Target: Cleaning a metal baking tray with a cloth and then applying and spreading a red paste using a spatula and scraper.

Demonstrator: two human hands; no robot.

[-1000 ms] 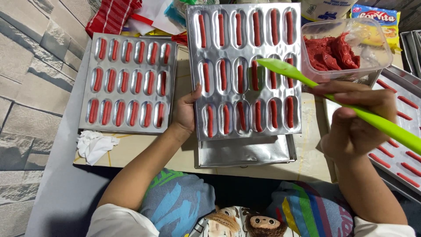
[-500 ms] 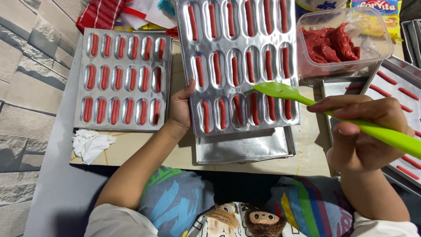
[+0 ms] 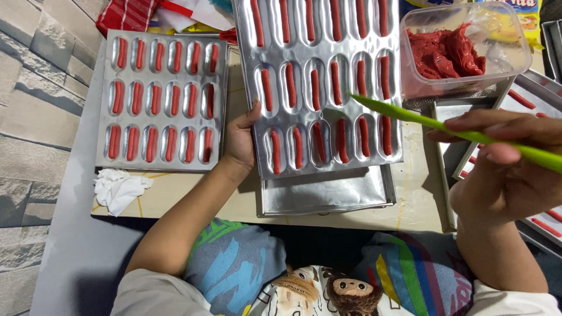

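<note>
My left hand [image 3: 240, 139] grips the left edge of a silver mould tray [image 3: 319, 88] whose oval wells hold thin red dough strips. That tray rests on top of a flat metal pan [image 3: 325, 193]. My right hand [image 3: 506, 167] holds a long green spatula [image 3: 421, 122]; its tip hovers over the tray's right side, just above the wells. A clear plastic tub [image 3: 459, 50] of red dough stands to the upper right of the tray.
A second filled mould tray [image 3: 163, 99] lies to the left. A crumpled white tissue [image 3: 120, 188] sits at the table's front left. More trays with red strips [image 3: 527, 111] lie on the right. Red-and-white cloth and packets clutter the back edge.
The view has closed in on the table. My right hand has risen and shifted right, tilting the green spatula flatter across the tray. My left hand stays on the tray's edge.
</note>
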